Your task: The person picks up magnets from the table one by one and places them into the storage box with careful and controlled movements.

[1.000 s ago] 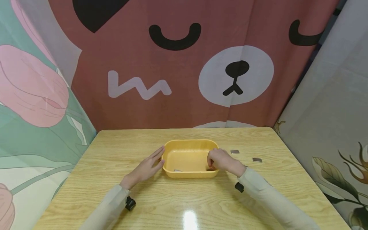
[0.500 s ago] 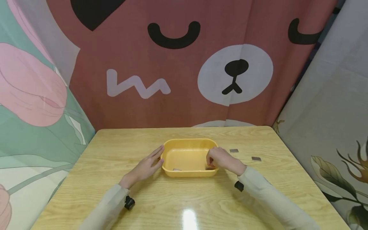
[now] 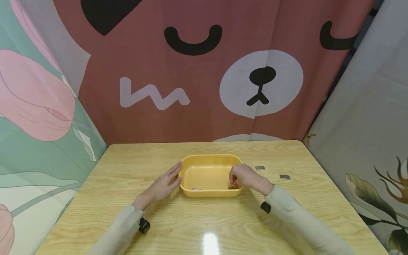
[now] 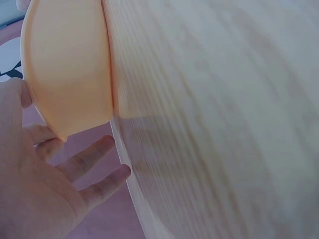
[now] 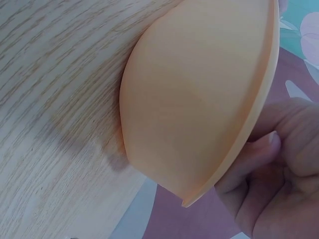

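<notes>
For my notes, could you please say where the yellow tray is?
In the head view, the yellow tray sits on the table, left hand at its left end, right hand at its right.

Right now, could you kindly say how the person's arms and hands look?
The left sleeve and right sleeve are long and pale off-white. A small black device shows near each wrist. The left hand and right hand wear no gloves.
</notes>
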The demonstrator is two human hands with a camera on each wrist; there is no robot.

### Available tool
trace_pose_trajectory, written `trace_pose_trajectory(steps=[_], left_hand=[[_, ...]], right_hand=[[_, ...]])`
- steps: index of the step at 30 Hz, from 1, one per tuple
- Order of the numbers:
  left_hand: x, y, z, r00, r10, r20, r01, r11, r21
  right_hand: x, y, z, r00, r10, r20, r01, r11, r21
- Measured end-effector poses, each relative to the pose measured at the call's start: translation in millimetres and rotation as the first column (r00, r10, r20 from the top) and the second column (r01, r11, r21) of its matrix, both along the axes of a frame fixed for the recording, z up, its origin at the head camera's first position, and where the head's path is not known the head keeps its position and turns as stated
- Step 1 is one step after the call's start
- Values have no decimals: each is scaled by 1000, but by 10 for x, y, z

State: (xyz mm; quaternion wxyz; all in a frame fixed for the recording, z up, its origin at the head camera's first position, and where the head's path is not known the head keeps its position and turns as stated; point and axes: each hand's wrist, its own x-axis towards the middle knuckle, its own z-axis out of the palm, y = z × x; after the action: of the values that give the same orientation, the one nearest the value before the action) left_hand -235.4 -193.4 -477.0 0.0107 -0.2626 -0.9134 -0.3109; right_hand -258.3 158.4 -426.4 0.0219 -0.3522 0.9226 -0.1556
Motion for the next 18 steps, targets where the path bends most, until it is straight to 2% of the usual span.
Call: trace_pose_trajectory(steps=[6, 18], left_hand=[[-15, 3, -13, 1000, -2, 2, 2, 1000, 2], [-18, -3, -27, 1000, 10, 9, -10, 1000, -6]], right_hand=[[16, 3, 30, 1000, 0, -5, 0, 1000, 7], [35, 15, 60, 1000, 23, 16, -22, 999, -42]])
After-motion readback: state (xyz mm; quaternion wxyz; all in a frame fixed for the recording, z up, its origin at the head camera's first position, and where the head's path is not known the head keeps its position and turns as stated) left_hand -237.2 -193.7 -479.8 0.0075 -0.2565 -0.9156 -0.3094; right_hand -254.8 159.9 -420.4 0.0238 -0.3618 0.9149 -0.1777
